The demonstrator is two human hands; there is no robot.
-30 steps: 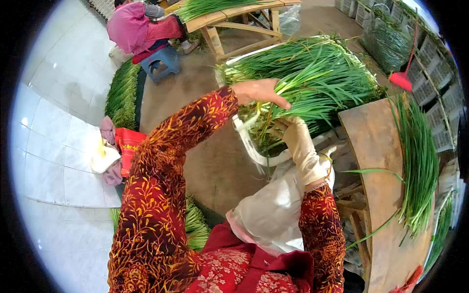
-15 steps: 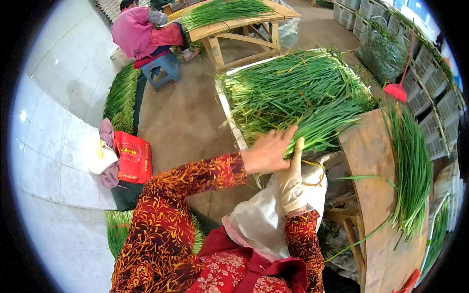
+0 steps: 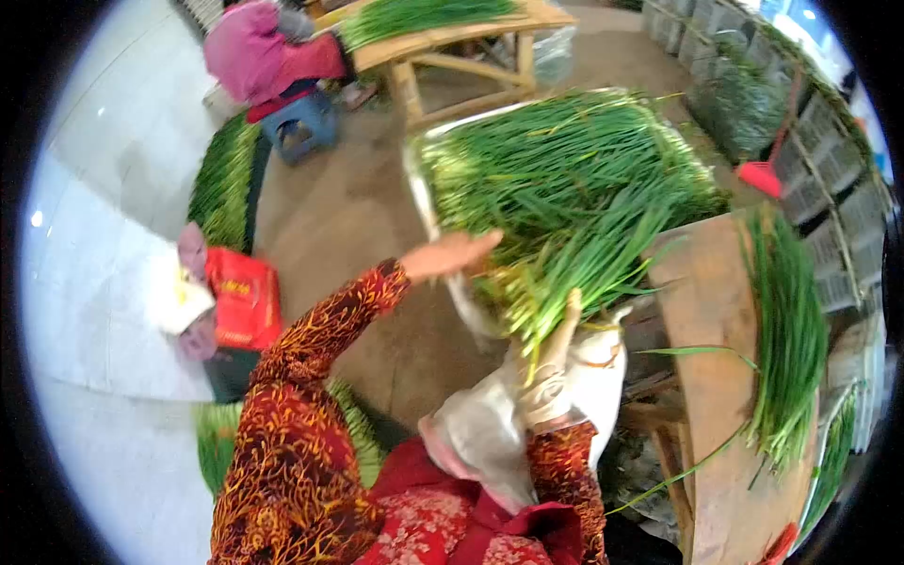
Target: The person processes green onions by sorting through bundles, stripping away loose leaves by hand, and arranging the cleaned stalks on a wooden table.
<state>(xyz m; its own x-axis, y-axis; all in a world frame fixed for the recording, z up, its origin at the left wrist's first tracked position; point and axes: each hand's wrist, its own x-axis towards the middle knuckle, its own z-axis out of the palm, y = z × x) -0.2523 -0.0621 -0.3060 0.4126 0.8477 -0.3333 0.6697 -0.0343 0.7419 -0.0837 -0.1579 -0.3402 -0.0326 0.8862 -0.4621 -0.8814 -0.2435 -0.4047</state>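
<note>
My right hand [image 3: 548,363], in a pale glove, grips a bunch of green chives [image 3: 574,268] by its lower stems, leaves pointing up and to the right. My left hand [image 3: 450,252] is bare, flat and open, hovering just left of the bunch above the edge of the big heap of chives [image 3: 556,160] in a white crate [image 3: 421,193]. Both sleeves are red with a yellow leaf pattern. The frame is blurred by motion.
A wooden board [image 3: 725,377] at right carries a row of chives [image 3: 791,330]. A white sack [image 3: 513,424] lies on my lap. Another person in pink [image 3: 259,47] sits on a blue stool [image 3: 303,127] by a wooden table [image 3: 452,38]. A red bag [image 3: 243,297] sits at left.
My left hand has come off the bunch and swung left, open. My right hand still holds the bunch, now tilted more upright. The view has shifted and blurred.
</note>
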